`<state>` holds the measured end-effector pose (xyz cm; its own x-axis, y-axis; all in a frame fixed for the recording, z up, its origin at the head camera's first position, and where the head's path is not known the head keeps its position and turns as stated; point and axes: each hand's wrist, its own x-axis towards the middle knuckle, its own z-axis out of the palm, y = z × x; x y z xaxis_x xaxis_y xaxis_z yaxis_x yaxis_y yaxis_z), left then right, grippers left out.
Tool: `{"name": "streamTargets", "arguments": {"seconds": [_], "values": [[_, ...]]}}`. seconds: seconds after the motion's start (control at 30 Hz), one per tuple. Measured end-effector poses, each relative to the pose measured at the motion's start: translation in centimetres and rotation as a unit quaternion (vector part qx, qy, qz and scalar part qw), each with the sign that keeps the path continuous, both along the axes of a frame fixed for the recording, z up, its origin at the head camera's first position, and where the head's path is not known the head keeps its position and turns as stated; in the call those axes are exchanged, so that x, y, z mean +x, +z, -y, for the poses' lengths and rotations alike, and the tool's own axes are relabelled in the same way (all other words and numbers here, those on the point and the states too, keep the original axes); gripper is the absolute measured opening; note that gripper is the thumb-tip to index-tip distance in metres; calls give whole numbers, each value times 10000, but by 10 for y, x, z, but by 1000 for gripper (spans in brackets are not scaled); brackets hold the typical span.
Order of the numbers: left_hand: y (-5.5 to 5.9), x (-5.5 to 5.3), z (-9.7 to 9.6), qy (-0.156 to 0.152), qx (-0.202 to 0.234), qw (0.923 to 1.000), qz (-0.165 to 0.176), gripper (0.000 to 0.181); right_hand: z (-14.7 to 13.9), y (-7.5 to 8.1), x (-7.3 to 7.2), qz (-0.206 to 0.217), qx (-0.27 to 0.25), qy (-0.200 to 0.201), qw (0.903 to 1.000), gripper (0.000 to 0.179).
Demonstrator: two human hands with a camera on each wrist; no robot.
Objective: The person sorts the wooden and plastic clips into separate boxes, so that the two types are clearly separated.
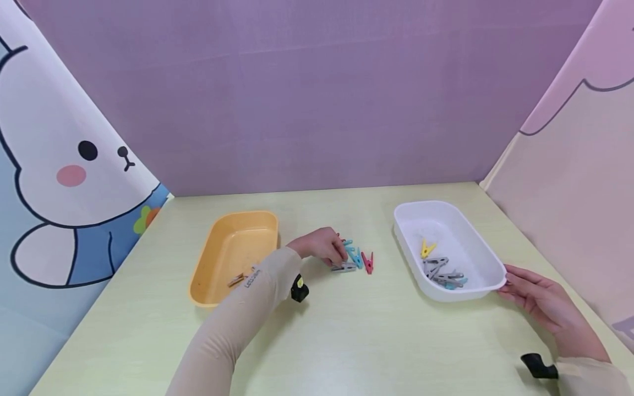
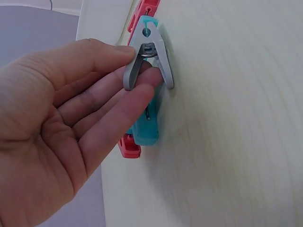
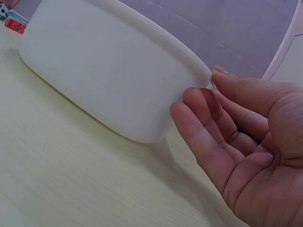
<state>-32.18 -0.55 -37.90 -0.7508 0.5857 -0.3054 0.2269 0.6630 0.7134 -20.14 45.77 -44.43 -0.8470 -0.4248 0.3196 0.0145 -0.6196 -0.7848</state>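
Note:
My left hand [image 1: 323,245] is at a small group of plastic clothespins in mid-table. Its thumb and fingers pinch a grey clothespin [image 2: 164,64], whose two legs spread toward the palm in the left wrist view. Close behind are a blue clothespin [image 2: 146,125] and a red clothespin [image 2: 129,147]. On the right, my right hand [image 1: 540,297] holds the near right corner of a white tray [image 1: 463,242], thumb at the rim and fingers against the outer wall. Inside that tray lie a yellow clothespin [image 1: 427,249] and several grey clothespins [image 1: 436,264].
A yellow-orange tray [image 1: 242,239] stands on the left with a few wooden clothespins [image 1: 236,280] in it, partly hidden by the left sleeve [image 1: 247,302]. A purple backdrop [image 1: 317,110] rises behind the table, with printed cloth panels on both sides.

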Motion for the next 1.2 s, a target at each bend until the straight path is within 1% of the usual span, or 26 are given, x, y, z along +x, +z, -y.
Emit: {"name": "streamTargets", "arguments": {"seconds": [0.17, 0.27, 0.4, 0.5, 0.73, 0.9, 1.0, 1.07, 1.2], "values": [[-1, -4, 4, 238, 390, 9986, 267, 18, 1, 0, 1, -11, -10, 11, 10000, 47], [0, -5, 6, 376, 643, 9963, 421, 18, 1, -1, 1, -38, -28, 39, 10000, 48], [4, -4, 7, 496, 840, 9936, 576, 20, 1, -1, 1, -36, -46, 32, 10000, 49], [5, -5, 7, 563, 1035, 9904, 719, 22, 1, -1, 1, -13, -36, 25, 10000, 48], [4, -8, 6, 717, 1641, 9781, 1064, 23, 0, -1, 0, -28, 16, 5, 10000, 48], [6, -7, 3, 788, 1909, 9721, 1110, 25, 0, -2, 1, 10, 5, -10, 10000, 48], [6, -7, 0, 852, 2132, 9665, 1148, 26, 0, -2, 1, 32, 35, -42, 10000, 48], [7, -6, -1, 913, 2327, 9609, 1192, 27, 1, -1, 1, 23, 59, -69, 10000, 48], [7, -6, -7, 1125, 2715, 9471, 1292, 27, 1, 0, 1, 8, 77, -95, 9999, 47]]}}
